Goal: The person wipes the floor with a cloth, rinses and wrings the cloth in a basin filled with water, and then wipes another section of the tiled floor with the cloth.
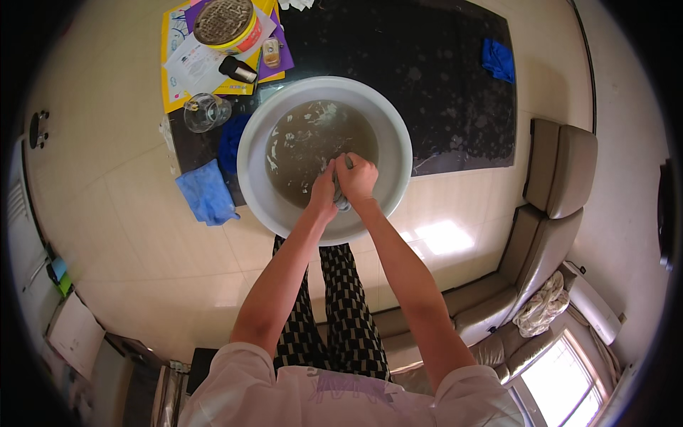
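A large white basin (395,123) holds murky grey-brown water (320,139) with bits of foam on it. Over the near right part of the basin, my left hand (324,189) and my right hand (357,179) are close together, both closed on a twisted grey cloth (340,200). One end of the cloth shows at the top of my right fist; much of it is hidden by my fingers. A dark blue cloth (229,144) lies against the basin's left side, and a light blue cloth (205,192) hangs over the table's near left corner.
The basin stands on a black table (448,96). At its left are a glass jug (207,112), a black-capped bottle (238,70), a small glass bottle (271,52), a yellow tub (229,26) and papers (197,61). A blue cloth (498,60) lies far right; a brown sofa (549,229) stands beyond.
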A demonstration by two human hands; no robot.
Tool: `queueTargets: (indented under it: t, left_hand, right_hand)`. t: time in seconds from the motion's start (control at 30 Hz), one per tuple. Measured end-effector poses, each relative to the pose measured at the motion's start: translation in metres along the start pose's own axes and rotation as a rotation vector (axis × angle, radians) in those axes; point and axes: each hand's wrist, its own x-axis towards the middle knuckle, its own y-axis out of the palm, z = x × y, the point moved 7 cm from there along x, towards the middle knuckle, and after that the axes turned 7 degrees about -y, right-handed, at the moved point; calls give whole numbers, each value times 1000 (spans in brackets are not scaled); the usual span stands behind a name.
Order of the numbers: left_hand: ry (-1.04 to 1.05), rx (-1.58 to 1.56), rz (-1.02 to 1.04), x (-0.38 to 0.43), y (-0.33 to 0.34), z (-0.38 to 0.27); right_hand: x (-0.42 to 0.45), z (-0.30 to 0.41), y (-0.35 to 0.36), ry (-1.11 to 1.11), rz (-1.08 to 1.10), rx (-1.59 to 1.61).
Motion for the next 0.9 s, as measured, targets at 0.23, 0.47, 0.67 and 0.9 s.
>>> queueTargets:
  t: [0.23,0.47,0.67,0.9]
  left_hand:
    - [66,-81,-67,8,-23,-2]
    - [155,51,-133,0,-50,4]
    - [113,49,-214,-8,-65,3]
    - [101,49,-211,-7,-86,-14]
  right_hand:
    - [-8,-41,10,271,-4,-160]
    - [-27,-35,-9,276,104,291]
    - [-44,-2,-46,483,111,441]
    - [-41,24,-105,575,-4,630]
